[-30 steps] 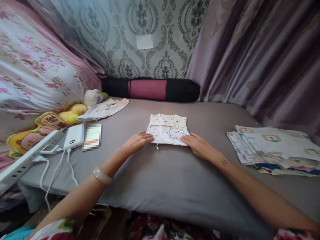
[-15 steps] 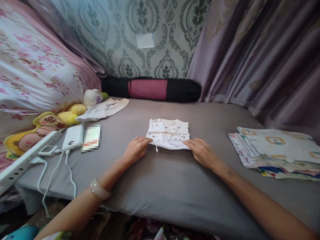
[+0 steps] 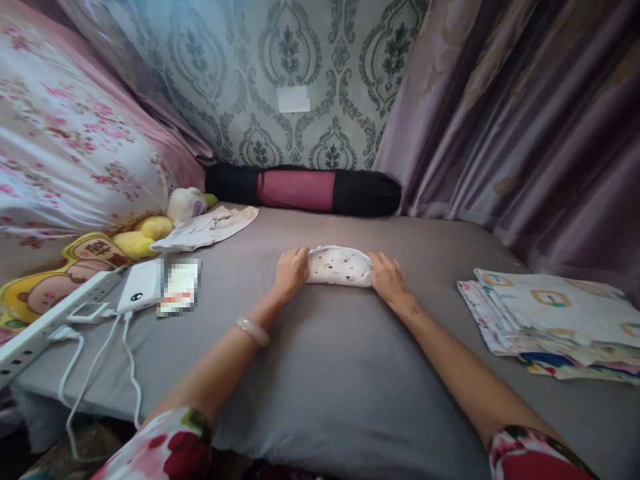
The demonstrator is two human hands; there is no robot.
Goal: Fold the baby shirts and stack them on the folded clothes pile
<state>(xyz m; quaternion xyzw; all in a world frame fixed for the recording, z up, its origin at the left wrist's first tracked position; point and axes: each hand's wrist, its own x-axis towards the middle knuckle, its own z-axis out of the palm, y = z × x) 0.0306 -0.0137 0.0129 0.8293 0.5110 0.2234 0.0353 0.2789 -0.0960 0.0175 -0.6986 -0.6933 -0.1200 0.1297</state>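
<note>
In the head view, a white baby garment (image 3: 339, 267) with small dark and tan prints lies folded into a narrow bundle on the grey bed sheet (image 3: 320, 360). Its far edge curves upward. Fingers of my left hand (image 3: 293, 269) are closed on the bundle's left end. At the opposite end, my right hand (image 3: 388, 273) grips it the same way. Both sets of fingertips are partly hidden behind the cloth.
A stack of folded cloths (image 3: 560, 313) lies at right. To the left are a power strip (image 3: 55, 313), a white power bank (image 3: 141, 287) with cables, plush toys (image 3: 140, 240) and a flat white cloth (image 3: 210, 229). A black-and-maroon bolster bag (image 3: 300, 190) lies along the wall.
The garment's near edge, with the hippo-like drawing, has been folded over away from me. Both hands moved forward with it, and the garment now forms a smaller bundle.
</note>
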